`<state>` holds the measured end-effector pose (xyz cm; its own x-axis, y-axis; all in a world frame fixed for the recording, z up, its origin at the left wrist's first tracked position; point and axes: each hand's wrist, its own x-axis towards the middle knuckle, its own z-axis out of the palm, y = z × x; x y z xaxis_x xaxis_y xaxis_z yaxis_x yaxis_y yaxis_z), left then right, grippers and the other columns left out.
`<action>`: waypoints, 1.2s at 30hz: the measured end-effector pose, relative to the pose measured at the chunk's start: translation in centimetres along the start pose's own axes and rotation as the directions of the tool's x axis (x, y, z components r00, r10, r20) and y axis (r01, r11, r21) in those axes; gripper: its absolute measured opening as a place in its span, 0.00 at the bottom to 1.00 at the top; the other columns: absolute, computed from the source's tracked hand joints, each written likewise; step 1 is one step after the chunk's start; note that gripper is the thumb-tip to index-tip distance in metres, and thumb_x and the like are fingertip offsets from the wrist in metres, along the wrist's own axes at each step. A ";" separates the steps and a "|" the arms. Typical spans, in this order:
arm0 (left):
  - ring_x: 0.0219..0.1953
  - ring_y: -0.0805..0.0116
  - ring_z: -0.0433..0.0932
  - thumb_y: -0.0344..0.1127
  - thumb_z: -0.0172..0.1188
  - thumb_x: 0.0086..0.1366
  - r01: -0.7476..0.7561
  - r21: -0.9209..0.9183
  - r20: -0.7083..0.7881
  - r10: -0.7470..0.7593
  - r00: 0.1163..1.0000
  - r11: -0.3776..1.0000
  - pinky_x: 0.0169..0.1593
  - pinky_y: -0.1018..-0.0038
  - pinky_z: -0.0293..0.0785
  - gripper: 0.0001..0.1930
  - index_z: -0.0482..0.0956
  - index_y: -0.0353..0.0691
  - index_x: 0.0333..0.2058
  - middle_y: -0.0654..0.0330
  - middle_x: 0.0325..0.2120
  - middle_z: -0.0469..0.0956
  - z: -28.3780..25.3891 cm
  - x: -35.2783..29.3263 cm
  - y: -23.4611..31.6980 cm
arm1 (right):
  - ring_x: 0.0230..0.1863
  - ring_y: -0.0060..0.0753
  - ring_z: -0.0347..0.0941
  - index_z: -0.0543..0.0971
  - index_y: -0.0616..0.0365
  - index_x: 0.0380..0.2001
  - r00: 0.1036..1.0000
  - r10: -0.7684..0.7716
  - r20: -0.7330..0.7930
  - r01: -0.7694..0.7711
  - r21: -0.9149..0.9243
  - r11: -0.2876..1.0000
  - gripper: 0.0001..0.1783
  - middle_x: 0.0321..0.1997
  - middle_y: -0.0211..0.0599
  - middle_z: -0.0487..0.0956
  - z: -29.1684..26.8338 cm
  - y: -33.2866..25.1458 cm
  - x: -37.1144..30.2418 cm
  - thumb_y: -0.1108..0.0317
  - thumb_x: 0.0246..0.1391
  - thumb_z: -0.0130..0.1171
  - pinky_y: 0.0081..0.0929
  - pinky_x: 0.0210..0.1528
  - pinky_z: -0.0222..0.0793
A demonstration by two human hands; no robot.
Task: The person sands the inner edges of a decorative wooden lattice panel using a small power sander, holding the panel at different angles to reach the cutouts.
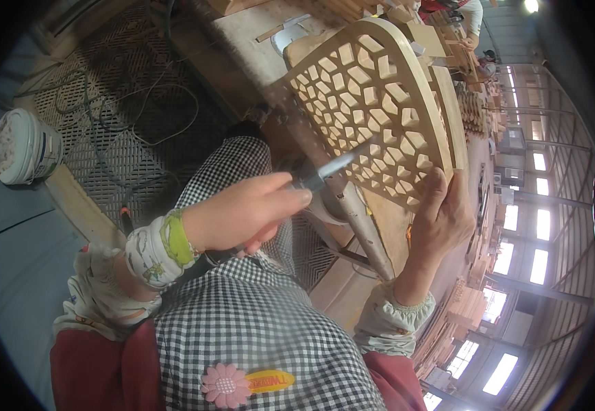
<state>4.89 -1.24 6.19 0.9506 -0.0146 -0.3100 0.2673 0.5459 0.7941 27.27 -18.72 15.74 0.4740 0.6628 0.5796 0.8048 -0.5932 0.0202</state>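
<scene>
My left hand (246, 212) is closed round a hand tool with a dark handle and a slim, pale blade (333, 167). The blade is blurred and points up and right, in front of a pale wooden panel (407, 72). Cut-out holes of many angular shapes fill the panel, inside a rounded frame. Whether the blade touches it I cannot tell. My right hand (442, 212) grips the panel's lower right corner, thumb on the near face, fingers behind the edge. The panel stands tilted over the workbench (248, 33).
A white bucket (33, 147) stands on the left. Cables lie over patterned floor matting (116, 89). A grey metal piece (290, 33) rests on the bench near the panel. At upper right are stacked wood and another person (472, 24); more timber (467, 308) lies to the right.
</scene>
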 end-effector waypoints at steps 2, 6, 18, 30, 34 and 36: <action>0.14 0.79 0.69 0.49 0.47 0.83 -0.014 -0.044 -0.039 0.013 0.999 0.999 0.18 0.79 0.68 0.17 0.70 0.41 0.41 0.67 0.18 0.72 -0.2 0.3 -0.1 | 0.19 0.43 0.74 0.77 0.54 0.30 1.000 -0.010 0.006 0.010 -0.006 1.000 0.21 0.18 0.35 0.76 -0.1 -0.3 -0.2 0.50 0.71 0.61 0.36 0.24 0.64; 0.14 0.78 0.70 0.54 0.46 0.82 -0.027 -0.004 -0.052 0.027 0.998 1.000 0.18 0.78 0.69 0.21 0.70 0.40 0.40 0.64 0.19 0.73 -1.1 1.8 0.9 | 0.19 0.44 0.73 0.76 0.53 0.30 1.000 0.000 0.005 0.000 -0.008 1.000 0.23 0.17 0.37 0.74 -0.1 -0.2 -0.1 0.47 0.71 0.61 0.37 0.23 0.63; 0.13 0.76 0.69 0.53 0.46 0.83 0.096 -0.158 0.082 -0.084 0.993 0.983 0.15 0.77 0.67 0.23 0.72 0.36 0.39 0.62 0.16 0.73 -1.6 3.1 2.4 | 0.18 0.46 0.72 0.75 0.53 0.28 1.000 -0.027 0.005 0.027 -0.034 0.999 0.27 0.17 0.38 0.72 -0.2 -0.5 -0.2 0.41 0.71 0.58 0.38 0.23 0.62; 0.14 0.78 0.70 0.51 0.49 0.82 -0.015 0.043 -0.111 0.020 0.994 0.999 0.18 0.77 0.71 0.20 0.70 0.39 0.39 0.65 0.19 0.73 -1.0 2.5 1.4 | 0.22 0.49 0.74 0.75 0.53 0.31 0.999 -0.030 0.010 0.030 -0.040 0.999 0.23 0.21 0.40 0.76 -0.2 -0.4 -0.2 0.45 0.71 0.59 0.42 0.24 0.62; 0.23 0.79 0.76 0.42 0.63 0.74 -0.049 -0.179 -0.080 0.035 0.996 0.983 0.24 0.80 0.74 0.19 0.66 0.38 0.50 0.64 0.30 0.78 -1.9 0.5 -3.3 | 0.22 0.50 0.75 0.73 0.54 0.29 0.999 -0.032 0.014 0.033 -0.054 0.998 0.25 0.21 0.40 0.76 -0.2 0.0 0.4 0.45 0.72 0.58 0.43 0.25 0.62; 0.24 0.79 0.76 0.39 0.67 0.71 -0.083 -0.106 -0.235 0.056 0.970 0.991 0.25 0.80 0.73 0.24 0.64 0.35 0.54 0.63 0.30 0.78 -2.7 1.0 -9.5 | 0.22 0.50 0.75 0.73 0.54 0.29 0.999 -0.029 0.029 0.031 -0.066 0.997 0.25 0.21 0.39 0.77 -0.3 -0.2 0.7 0.45 0.72 0.58 0.43 0.25 0.63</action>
<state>2.90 -4.14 -3.08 0.9003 0.2133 -0.3794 0.1695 0.6311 0.7570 27.35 -18.28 16.44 0.4606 0.6926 0.5550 0.7937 -0.6014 0.0917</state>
